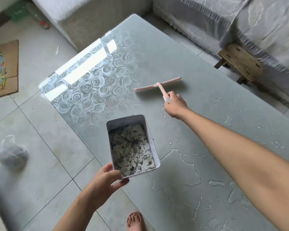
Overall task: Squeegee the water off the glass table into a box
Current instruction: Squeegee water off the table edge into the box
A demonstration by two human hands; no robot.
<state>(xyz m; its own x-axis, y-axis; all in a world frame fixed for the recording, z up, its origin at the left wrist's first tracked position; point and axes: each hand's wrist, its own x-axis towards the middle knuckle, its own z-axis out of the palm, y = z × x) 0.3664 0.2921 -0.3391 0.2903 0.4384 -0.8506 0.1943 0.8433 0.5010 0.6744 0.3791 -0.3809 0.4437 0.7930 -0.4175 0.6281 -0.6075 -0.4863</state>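
Note:
A pale glass table [187, 52] with a rose pattern at its far left end fills the view. Puddles and drops of water [183, 165] lie on its near right part. My right hand [174, 105] grips the handle of a pink squeegee [157, 85], whose blade rests on the glass beyond the water. My left hand [107, 179] holds the near rim of a white rectangular box [153, 147] at the table's left edge. Its bottom is speckled with dark wet dirt.
A covered sofa [240, 19] runs along the far side, with a low wooden stool [240, 64] between it and the table. On the tiled floor at left lie a plastic bag [10, 154] and cardboard [8, 69]. My bare foot [135, 220] stands near the table's edge.

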